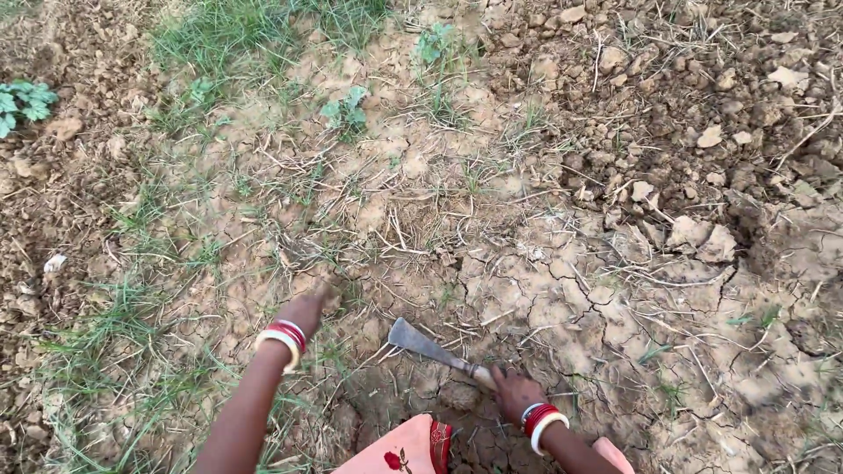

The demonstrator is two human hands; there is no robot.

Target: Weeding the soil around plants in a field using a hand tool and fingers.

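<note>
My right hand [516, 393] grips the handle of a small hand hoe [420, 342], its flat grey metal blade resting on the cracked dry soil, pointing left. My left hand [307, 307] reaches forward and presses its fingers down into a clump of dry grass and thin stems on the ground, to the left of the blade; whether it grasps any stems cannot be seen. Both wrists wear red and white bangles. A pink patterned cloth [406, 449] shows at the bottom edge between my arms.
Green grass patches [237, 44] grow at the upper left and lower left. Small leafy weeds [347, 110] stand ahead. Loose dug clods of earth [694, 132] cover the upper right. A leafy plant [22, 101] sits at the far left edge.
</note>
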